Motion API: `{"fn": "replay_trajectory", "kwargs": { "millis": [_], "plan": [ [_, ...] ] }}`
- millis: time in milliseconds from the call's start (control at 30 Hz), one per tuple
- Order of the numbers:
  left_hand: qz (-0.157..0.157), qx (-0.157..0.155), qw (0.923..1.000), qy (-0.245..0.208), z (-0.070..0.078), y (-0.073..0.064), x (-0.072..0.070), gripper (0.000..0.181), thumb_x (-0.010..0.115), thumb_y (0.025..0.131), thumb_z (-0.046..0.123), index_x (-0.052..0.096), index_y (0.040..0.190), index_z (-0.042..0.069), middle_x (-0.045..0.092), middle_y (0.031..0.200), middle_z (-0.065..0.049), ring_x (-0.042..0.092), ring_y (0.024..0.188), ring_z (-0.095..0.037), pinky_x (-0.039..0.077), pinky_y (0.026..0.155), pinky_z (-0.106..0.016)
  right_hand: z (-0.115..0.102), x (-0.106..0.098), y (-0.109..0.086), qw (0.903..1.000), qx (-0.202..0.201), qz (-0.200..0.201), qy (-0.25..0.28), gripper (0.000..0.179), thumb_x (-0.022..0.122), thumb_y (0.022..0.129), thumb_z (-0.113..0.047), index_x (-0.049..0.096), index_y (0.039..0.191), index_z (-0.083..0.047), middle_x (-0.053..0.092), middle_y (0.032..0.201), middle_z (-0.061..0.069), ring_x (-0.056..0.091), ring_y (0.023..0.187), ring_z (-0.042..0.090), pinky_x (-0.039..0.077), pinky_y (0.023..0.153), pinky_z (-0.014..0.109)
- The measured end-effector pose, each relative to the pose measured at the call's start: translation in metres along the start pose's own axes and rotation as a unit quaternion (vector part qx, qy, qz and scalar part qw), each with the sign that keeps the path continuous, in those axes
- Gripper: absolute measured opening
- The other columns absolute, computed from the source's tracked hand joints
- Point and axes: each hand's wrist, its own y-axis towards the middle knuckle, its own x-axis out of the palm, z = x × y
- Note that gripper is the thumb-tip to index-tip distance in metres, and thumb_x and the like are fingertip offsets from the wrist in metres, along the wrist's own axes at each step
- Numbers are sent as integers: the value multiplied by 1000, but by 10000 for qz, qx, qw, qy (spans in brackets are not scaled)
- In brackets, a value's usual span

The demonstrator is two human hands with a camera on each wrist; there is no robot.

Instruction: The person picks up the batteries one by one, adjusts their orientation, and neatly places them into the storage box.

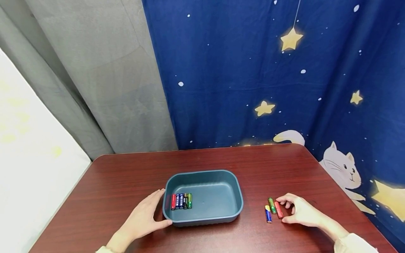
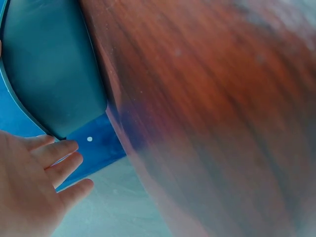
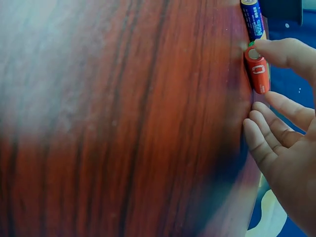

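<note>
A dark teal plastic bin (image 1: 215, 200) stands on the table with a row of several batteries (image 1: 181, 201) inside, against its left side. My left hand (image 1: 142, 214) rests at the bin's left end, fingers extended along the rim and thumb at the front corner. Off to the right, my right hand (image 1: 300, 212) pinches a red battery (image 3: 257, 74) end to end between thumb and index finger, the other fingers loosely bent. Close beside the red one lie a green battery (image 1: 271, 205) and a blue battery with a yellow end (image 1: 268, 214).
The reddish-brown wooden table (image 1: 133, 175) has rounded back corners. Behind it hang a grey curtain (image 1: 120, 88) and a blue curtain (image 1: 221, 70) with stars and a white cat. A white surface (image 1: 31, 158) borders the table's left side.
</note>
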Motion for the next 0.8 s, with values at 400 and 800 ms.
{"fn": "replay_trajectory", "kwargs": {
  "millis": [400, 800],
  "plan": [
    [-67, -47, 10000, -46, 1, 0, 0, 95, 66, 64, 65, 42, 135, 7, 47, 133, -7, 43, 123, -25, 38, 97, -46, 4, 6, 2, 9988, -315, 217, -310, 44, 81, 61, -11, 58, 98, -10, 50, 77, -5, 45, 62, 5, 37, 44, 12],
    [-89, -108, 9999, -50, 2, 0, -1, 95, 66, 64, 65, 42, 135, 7, 48, 133, -7, 43, 123, -25, 39, 97, -47, 4, 4, 3, 9986, -247, 413, -235, 39, 81, 61, -9, 59, 93, -9, 50, 74, -3, 47, 64, 9, 37, 44, 13]
  ]
}}
